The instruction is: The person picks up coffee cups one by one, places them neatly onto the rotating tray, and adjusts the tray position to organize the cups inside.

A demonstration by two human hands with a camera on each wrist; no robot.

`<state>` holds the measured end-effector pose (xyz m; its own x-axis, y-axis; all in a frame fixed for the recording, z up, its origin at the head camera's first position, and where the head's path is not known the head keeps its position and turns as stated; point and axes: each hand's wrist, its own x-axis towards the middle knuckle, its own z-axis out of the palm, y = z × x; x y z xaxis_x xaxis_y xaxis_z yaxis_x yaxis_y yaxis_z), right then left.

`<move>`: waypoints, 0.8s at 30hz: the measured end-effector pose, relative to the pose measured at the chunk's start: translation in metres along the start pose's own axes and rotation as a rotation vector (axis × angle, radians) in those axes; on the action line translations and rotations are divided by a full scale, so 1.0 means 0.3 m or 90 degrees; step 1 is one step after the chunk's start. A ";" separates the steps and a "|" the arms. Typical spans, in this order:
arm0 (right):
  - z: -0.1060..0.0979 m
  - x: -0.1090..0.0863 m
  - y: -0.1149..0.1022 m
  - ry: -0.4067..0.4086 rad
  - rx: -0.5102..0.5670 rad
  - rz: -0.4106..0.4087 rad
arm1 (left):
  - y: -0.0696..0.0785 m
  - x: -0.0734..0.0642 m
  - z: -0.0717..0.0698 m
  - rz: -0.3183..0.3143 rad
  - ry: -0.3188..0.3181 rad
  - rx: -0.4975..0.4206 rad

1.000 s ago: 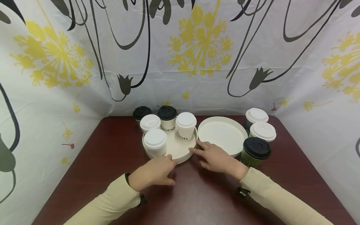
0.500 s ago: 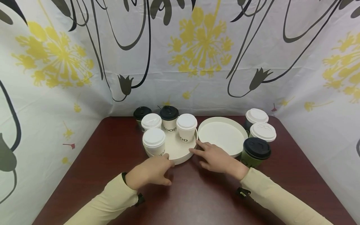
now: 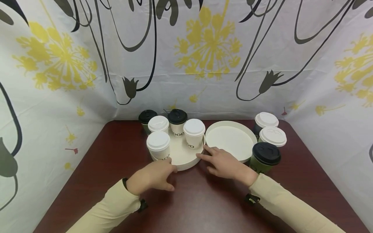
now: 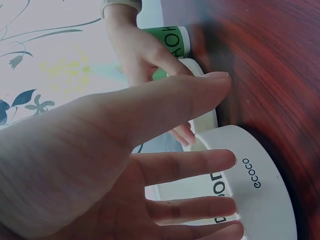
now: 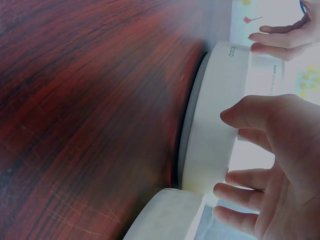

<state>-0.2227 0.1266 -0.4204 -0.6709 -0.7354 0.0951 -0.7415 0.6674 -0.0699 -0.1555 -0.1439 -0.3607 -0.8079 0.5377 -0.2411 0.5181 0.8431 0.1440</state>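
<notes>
Both hands have fingers spread, pinching nothing: my left hand (image 3: 151,174) at the 7 o'clock rim of the round tray (image 3: 183,157), my right hand (image 3: 222,161) at 4 o'clock. Over 1 second, the left slid toward 9 o'clock and the 4 cups (image 3: 193,132) swung clockwise, so I judge the tray is being turned. It sits toward the desk's (image 3: 110,161) 11 o'clock, a 2nd tray (image 3: 230,142) just beside it at 3 o'clock.
</notes>
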 end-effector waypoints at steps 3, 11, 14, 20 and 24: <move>-0.001 0.000 0.000 0.000 -0.001 -0.001 | -0.005 -0.006 0.000 -0.006 -0.002 -0.008; -0.003 0.000 -0.002 -0.003 0.002 0.000 | -0.018 -0.018 0.000 -0.032 -0.024 -0.053; -0.003 0.000 -0.002 -0.001 0.002 -0.002 | -0.027 -0.021 0.001 -0.044 -0.033 -0.070; -0.003 0.000 -0.002 0.006 0.000 -0.009 | -0.046 -0.028 -0.001 -0.063 -0.046 -0.105; -0.005 -0.001 -0.004 0.005 0.002 -0.012 | -0.057 -0.033 -0.004 -0.058 -0.048 -0.107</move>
<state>-0.2218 0.1262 -0.4187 -0.6571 -0.7465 0.1045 -0.7536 0.6534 -0.0711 -0.1567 -0.1638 -0.3597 -0.8229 0.4624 -0.3301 0.3851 0.8811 0.2744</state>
